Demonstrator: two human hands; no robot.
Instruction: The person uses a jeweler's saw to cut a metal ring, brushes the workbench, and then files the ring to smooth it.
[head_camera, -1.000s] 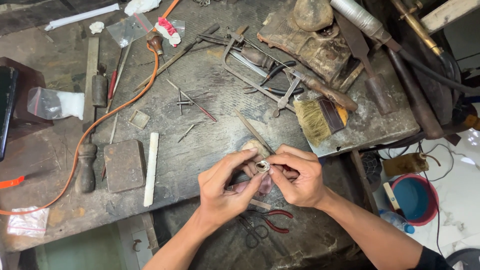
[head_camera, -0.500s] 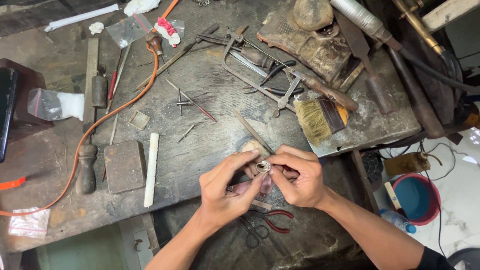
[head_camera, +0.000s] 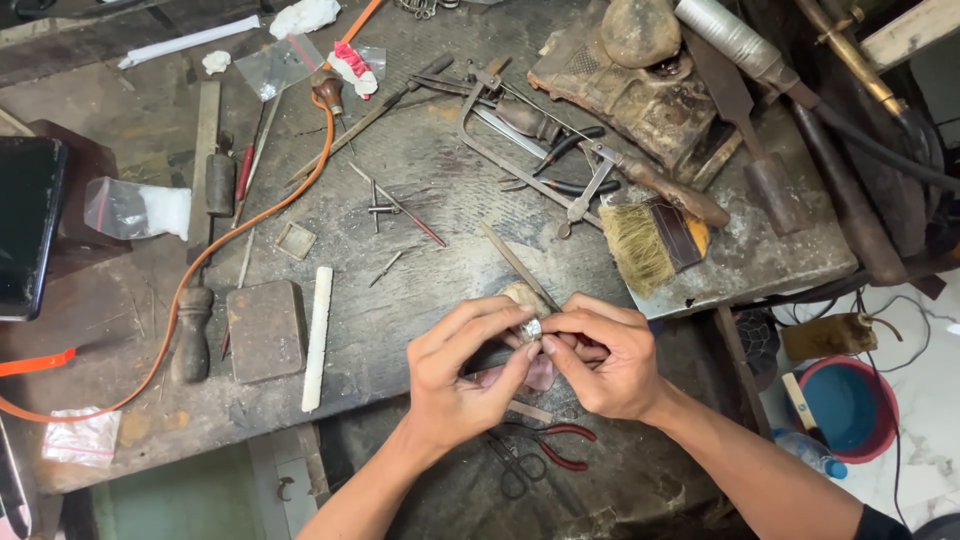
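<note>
Both hands meet at the front edge of a worn workbench (head_camera: 420, 230). My left hand (head_camera: 462, 375) and my right hand (head_camera: 605, 355) pinch between their fingertips a small silvery metal piece (head_camera: 531, 329), which looks like a ring. They hold it against a small wooden peg (head_camera: 522, 296) that juts from the bench edge. Below the hands lie red-handled pliers (head_camera: 555, 445) and dark scissors (head_camera: 515, 470) on a lower surface.
On the bench: a flat brush (head_camera: 650, 238), a jeweller's saw frame (head_camera: 530, 140), a thin file (head_camera: 517, 264), a white stick (head_camera: 318, 336), a dark metal block (head_camera: 265, 330), a wooden-handled tool (head_camera: 191, 332), an orange hose (head_camera: 250, 225), plastic bags. A red bucket (head_camera: 848, 405) stands on the floor at right.
Hands stay at the peg; the fingers have shifted slightly around the small metal piece. Nothing else has moved.
</note>
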